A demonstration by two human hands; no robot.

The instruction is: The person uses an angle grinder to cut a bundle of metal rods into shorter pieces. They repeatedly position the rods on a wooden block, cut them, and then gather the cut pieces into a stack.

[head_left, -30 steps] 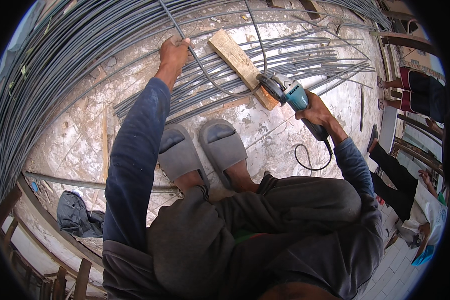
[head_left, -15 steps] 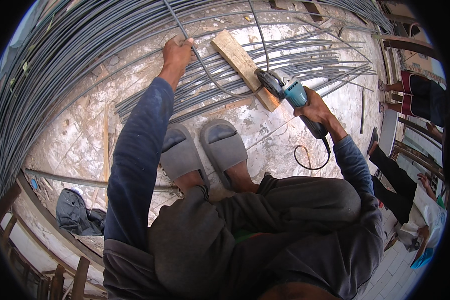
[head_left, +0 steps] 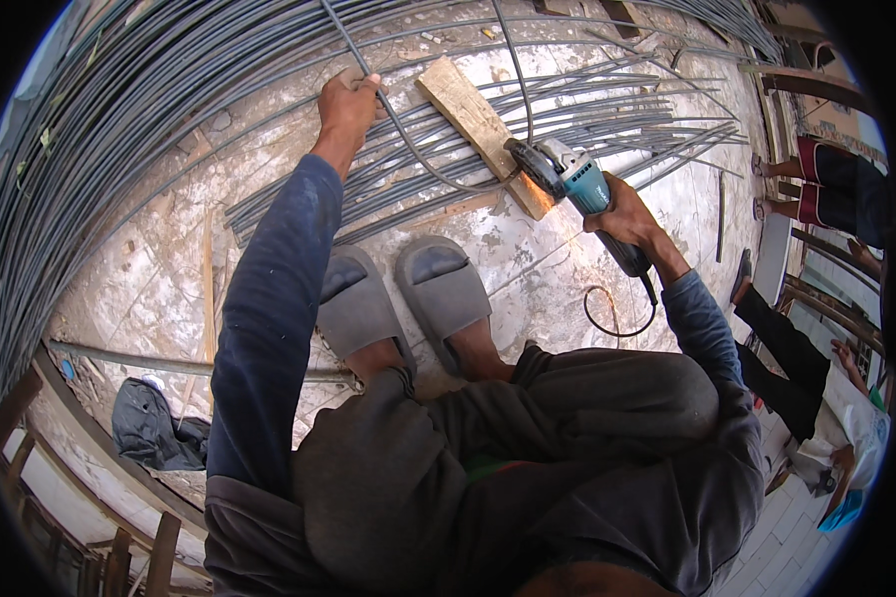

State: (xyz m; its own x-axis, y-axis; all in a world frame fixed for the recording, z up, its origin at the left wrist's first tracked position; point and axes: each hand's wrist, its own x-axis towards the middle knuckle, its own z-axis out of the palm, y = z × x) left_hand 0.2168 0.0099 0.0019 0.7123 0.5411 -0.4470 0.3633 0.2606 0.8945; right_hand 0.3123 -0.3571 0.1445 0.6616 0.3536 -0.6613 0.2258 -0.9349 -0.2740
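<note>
My right hand (head_left: 624,217) is wrapped round the body of a teal and black angle grinder (head_left: 587,187). The grinder's disc meets a dark steel rod (head_left: 431,169) at a wooden plank (head_left: 473,111), and orange sparks fly off toward the floor near my feet. Higher up to the left, my left hand (head_left: 351,111) is closed round the same rod, which curves down from the top edge onto the plank. The plank lies slantwise across a spread of cut rods (head_left: 368,194). The exact point of contact is partly hidden behind the disc guard.
A large bundle of long bent rods (head_left: 100,129) sweeps along the left and top. My sandalled feet (head_left: 448,289) stand close below the plank. The grinder's cord (head_left: 622,334) loops beside my right forearm. A dark cloth bag (head_left: 154,423) lies lower left. Other people (head_left: 782,348) are at the right.
The sparks under the disc have grown brighter and reach further down. Both hands, the rod and the grinder stay almost where they were.
</note>
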